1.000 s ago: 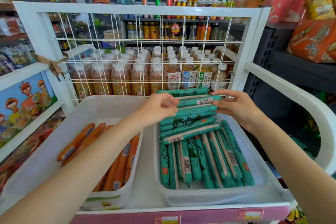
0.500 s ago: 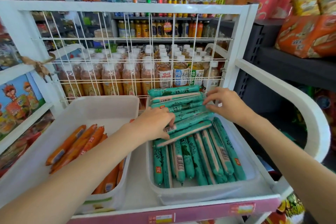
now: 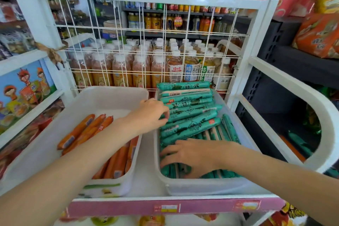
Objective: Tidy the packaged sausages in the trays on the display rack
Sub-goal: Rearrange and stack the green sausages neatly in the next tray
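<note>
Two white trays sit side by side on the rack's top shelf. The right tray [image 3: 207,187] holds green packaged sausages [image 3: 189,108]: several stacked crosswise at the back, others lying lengthwise under them toward the front. The left tray [image 3: 45,143] holds orange packaged sausages [image 3: 82,130]. My left hand [image 3: 150,113] touches the left ends of the crosswise green stack with its fingertips curled against them. My right hand [image 3: 190,154] lies spread, palm down, on the lengthwise green sausages at the tray's front.
A white wire grid [image 3: 146,46] closes the shelf's back, with bottled drinks [image 3: 174,68] behind it. The rack's curved white side rail [image 3: 321,115] stands at the right. A pink price strip [image 3: 170,207] runs along the front edge. Snack shelves surround the rack.
My right hand has left the right end of the crosswise stack and come down onto the front sausages. My left hand stays at the stack's left end.
</note>
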{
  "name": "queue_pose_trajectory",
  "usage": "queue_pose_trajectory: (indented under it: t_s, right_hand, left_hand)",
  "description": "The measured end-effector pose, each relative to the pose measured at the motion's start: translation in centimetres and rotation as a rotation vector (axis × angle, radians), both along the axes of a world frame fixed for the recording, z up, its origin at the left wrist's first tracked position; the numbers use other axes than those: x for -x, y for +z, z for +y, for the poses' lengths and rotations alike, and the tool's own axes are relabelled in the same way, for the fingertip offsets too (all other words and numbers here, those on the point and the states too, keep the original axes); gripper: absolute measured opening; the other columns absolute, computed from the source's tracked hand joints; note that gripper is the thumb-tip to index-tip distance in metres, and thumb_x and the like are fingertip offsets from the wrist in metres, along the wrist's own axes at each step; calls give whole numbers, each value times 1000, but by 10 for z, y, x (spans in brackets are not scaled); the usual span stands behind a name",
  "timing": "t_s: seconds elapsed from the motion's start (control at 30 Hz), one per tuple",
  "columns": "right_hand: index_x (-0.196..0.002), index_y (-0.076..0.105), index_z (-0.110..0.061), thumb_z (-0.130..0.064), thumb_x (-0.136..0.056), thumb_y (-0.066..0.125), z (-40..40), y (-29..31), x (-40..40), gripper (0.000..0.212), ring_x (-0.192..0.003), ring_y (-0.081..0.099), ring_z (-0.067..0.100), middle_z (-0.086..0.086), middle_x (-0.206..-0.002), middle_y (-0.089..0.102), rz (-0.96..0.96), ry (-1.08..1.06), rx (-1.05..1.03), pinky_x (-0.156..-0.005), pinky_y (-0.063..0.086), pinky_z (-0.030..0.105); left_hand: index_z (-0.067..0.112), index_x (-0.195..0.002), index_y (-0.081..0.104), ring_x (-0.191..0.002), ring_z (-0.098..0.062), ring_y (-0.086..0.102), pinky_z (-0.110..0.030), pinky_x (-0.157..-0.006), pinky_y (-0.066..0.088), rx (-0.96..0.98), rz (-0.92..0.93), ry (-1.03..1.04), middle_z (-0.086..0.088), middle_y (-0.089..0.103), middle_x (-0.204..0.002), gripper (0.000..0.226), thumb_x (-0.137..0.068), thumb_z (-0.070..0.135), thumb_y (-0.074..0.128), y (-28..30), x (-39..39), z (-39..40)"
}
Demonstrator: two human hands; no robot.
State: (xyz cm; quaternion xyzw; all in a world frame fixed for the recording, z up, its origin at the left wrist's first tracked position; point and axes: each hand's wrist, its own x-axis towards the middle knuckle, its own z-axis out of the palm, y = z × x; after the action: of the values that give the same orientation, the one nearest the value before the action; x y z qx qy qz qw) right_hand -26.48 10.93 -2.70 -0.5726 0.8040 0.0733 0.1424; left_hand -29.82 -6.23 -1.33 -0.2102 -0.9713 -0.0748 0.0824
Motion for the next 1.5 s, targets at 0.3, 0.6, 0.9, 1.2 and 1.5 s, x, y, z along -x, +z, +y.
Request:
queue_pose_trajectory:
  t_s: [0.3,0.6,0.9,1.2,1.5]
  right_hand:
    - [-138,35,-23,-12,-91,47,1,-16,-8,50,-115,43,26,6,-137,37,252,1,29,-86,39,40]
    - [-111,61,-19,-15,-84,52,10,-17,1,29,-99,50,24,3,-118,60,318,264,151,-83,40,31]
    - [-130,46,-22,-10,-89,50,9,-19,0,44,-105,52,28,9,-128,48,306,186,101,-85,44,40]
    - [-96,65,-17,-20,-76,68,6,-16,8,21,-91,54,21,4,-103,62,317,79,496,-79,46,30]
    - [-101,70,-16,-18,-80,70,18,23,10,21,-84,61,2,-4,-97,70,15,-312,857,-81,43,10]
  left_hand:
    - [19,-97,65,-92,-9,45,-31,-89,36,3,-81,24,9,56,-93,18,-91,29,51,-1,-3,-7]
    - [14,-94,67,-91,-9,47,-25,-86,37,-33,-78,18,6,59,-92,22,-92,27,50,-2,-7,-6]
    - [13,-95,68,-97,-12,50,-23,-84,37,-82,-113,38,1,61,-97,21,-92,24,51,1,-11,-7]
    - [13,-95,67,-95,-11,50,-24,-86,39,-127,-99,29,1,61,-99,18,-91,22,52,-1,-11,-6]
    - [13,-117,59,-104,-4,50,-20,-90,41,-300,-232,-80,2,58,-119,31,-86,12,60,17,-23,0]
